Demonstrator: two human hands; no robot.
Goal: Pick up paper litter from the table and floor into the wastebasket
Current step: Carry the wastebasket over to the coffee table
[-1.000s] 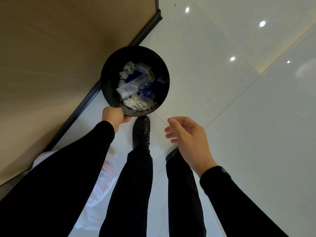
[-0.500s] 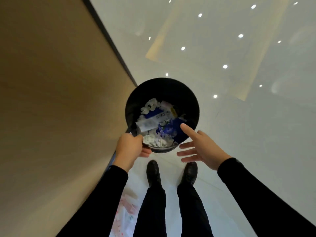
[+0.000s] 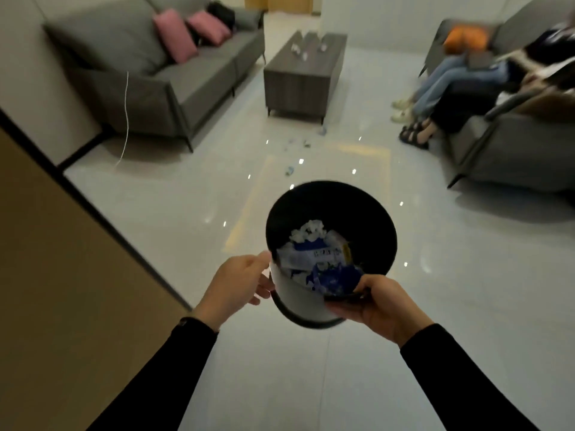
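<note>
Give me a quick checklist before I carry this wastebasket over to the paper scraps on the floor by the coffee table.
1. Left hand on the wastebasket rim: ok, the grip looks closed on it.
2. Right hand on the near rim: ok.
3. Room left in the basket: ok, the litter inside sits well below the far rim.
4. Basket level: not ok, it tilts toward the person.
5. Path over the floor to the paper scraps: ok, nothing stands in between.
6. Litter on the coffee table: cannot tell, the small things on top are blurred.
</note>
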